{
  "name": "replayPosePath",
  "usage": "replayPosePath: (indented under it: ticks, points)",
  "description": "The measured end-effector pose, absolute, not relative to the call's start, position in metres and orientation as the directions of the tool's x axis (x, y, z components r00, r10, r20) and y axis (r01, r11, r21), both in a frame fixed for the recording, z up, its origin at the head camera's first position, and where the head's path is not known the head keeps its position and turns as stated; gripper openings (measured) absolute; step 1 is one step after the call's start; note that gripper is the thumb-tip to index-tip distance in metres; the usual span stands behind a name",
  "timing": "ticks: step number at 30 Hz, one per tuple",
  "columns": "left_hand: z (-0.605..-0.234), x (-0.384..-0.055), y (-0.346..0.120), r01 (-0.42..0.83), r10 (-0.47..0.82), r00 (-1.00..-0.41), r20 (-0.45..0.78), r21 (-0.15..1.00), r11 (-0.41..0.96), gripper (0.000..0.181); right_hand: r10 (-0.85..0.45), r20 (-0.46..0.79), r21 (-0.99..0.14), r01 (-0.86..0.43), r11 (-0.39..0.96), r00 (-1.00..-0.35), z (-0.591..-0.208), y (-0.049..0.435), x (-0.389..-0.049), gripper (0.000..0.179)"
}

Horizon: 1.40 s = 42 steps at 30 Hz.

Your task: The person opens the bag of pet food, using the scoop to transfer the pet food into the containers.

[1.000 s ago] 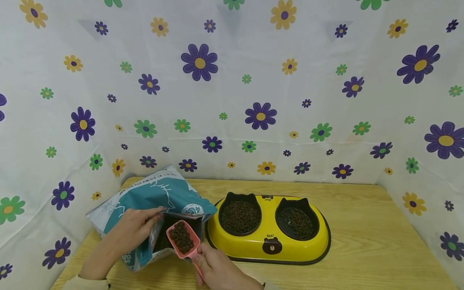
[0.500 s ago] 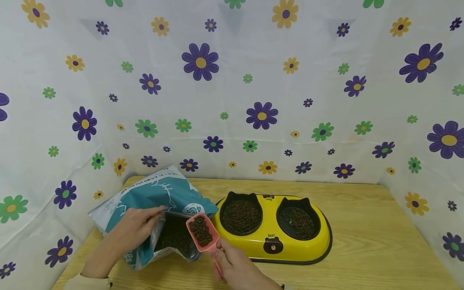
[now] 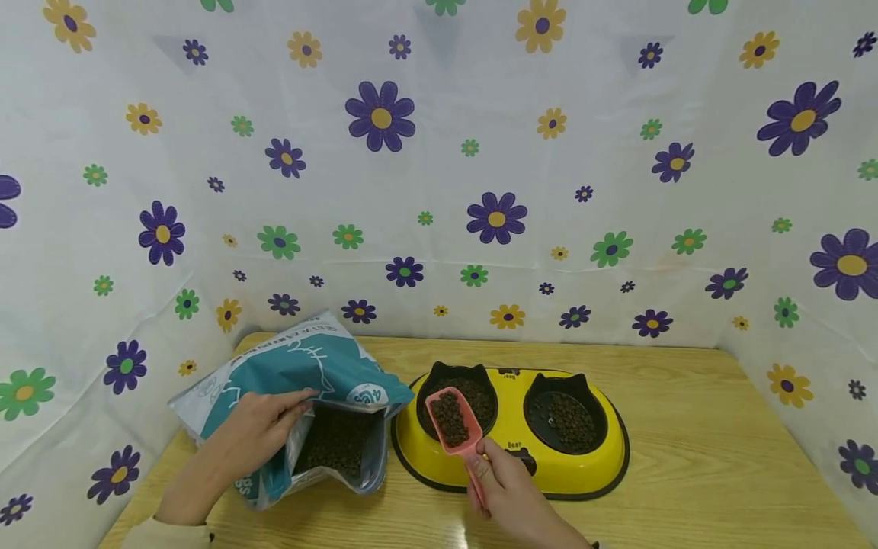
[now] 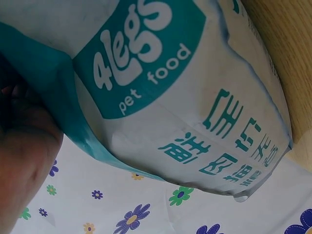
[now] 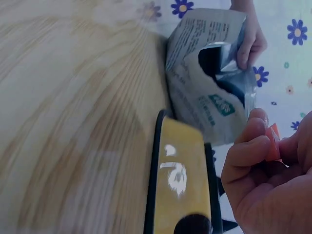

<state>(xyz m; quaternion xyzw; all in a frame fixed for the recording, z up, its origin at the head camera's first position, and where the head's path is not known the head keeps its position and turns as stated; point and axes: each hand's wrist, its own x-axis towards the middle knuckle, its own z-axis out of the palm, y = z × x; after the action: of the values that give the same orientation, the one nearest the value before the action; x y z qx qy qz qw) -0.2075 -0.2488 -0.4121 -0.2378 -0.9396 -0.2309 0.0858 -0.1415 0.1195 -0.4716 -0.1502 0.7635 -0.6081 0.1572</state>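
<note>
My right hand (image 3: 509, 488) grips the handle of a pink scoop (image 3: 473, 435) heaped with brown kibble (image 3: 449, 418). The scoop overlaps the left black bowl (image 3: 485, 381) of a yellow double pet feeder (image 3: 511, 419). In the right wrist view, curled fingers (image 5: 248, 151) wrap the handle. My left hand (image 3: 257, 427) holds the rim of a teal and white pet food bag (image 3: 288, 374), its mouth spread and kibble showing inside. From the left wrist view, the bag's printed side (image 4: 146, 63) fills the frame, and the fingers are mostly hidden behind its edge.
Kibble partly fills the right black bowl (image 3: 565, 419) too. Beneath everything is a wooden table (image 3: 700, 435). A white cloth with flowers (image 3: 439, 183) hangs behind and at both sides of it.
My right hand has lifted the loaded scoop out of the bag's mouth and carried it right, to the left bowl. The left hand keeps its hold on the bag.
</note>
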Motion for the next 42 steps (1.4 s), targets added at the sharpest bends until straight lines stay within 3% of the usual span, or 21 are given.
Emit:
replayPosePath:
  ticks: [12,20,32,42]
  points:
    - [-0.412,-0.207,-0.249,0.489,0.411,-0.871,0.269,0.387,0.782,0.028,-0.270,-0.119,-0.955,0.036,0.296,-0.955,-0.482,0.165,-0.136,0.036]
    - [-0.413,-0.207,-0.249,0.490,0.410,-0.870,0.273,0.389,0.780,0.028,-0.035,-0.120,-0.914,0.096,0.395,-0.992,-0.479,0.187,-0.138,0.024]
    - [-0.413,-0.206,-0.249,0.482,0.407,-0.874,0.264,0.387,0.786,0.028,0.132,-0.008,-0.751,0.093,0.654,-0.991,-0.474,0.226,-0.139,0.030]
    - [-0.414,-0.206,-0.248,0.482,0.405,-0.875,0.266,0.396,0.782,0.028,0.104,0.214,-0.596,-0.046,0.802,-0.971,-0.476,0.244,-0.137,0.021]
